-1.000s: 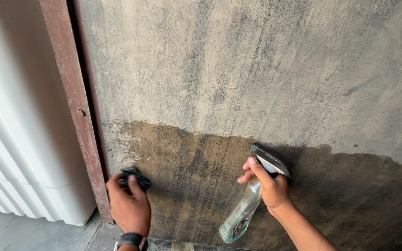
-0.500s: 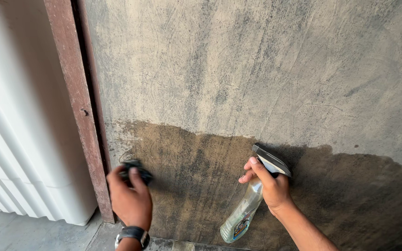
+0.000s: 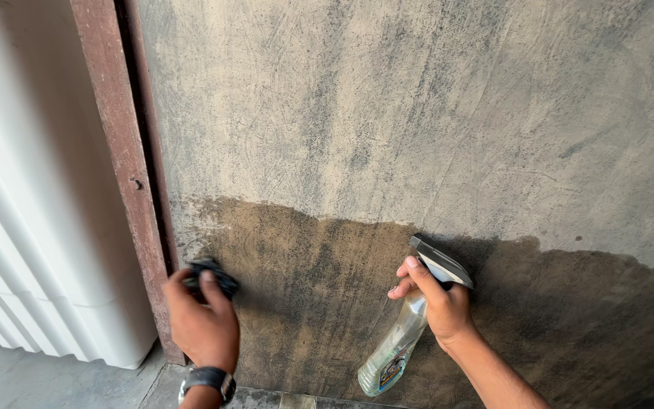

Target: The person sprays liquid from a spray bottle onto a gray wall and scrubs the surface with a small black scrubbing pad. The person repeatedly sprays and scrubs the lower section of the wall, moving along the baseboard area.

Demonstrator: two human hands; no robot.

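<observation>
A rough grey wall (image 3: 387, 113) fills the view; its lower part (image 3: 319, 303) is dark and wet. My left hand (image 3: 198, 322), with a dark watch on the wrist, presses a small dark scrubbing pad (image 3: 210, 274) against the wet area close to a rust-brown door frame (image 3: 123, 167). My right hand (image 3: 437, 303) grips a clear spray bottle (image 3: 391, 352) by its neck, index finger over the grey trigger head (image 3: 439, 261), nozzle facing the wall. The bottle hangs down and to the left.
A white ribbed panel (image 3: 32, 227) stands to the left of the brown frame. A grey concrete floor (image 3: 47, 379) shows at the bottom left, and a low ledge (image 3: 297, 398) runs along the foot of the wall.
My left hand with the pad has slid up and to the left, closer to the brown frame. My right hand and the bottle have stayed put.
</observation>
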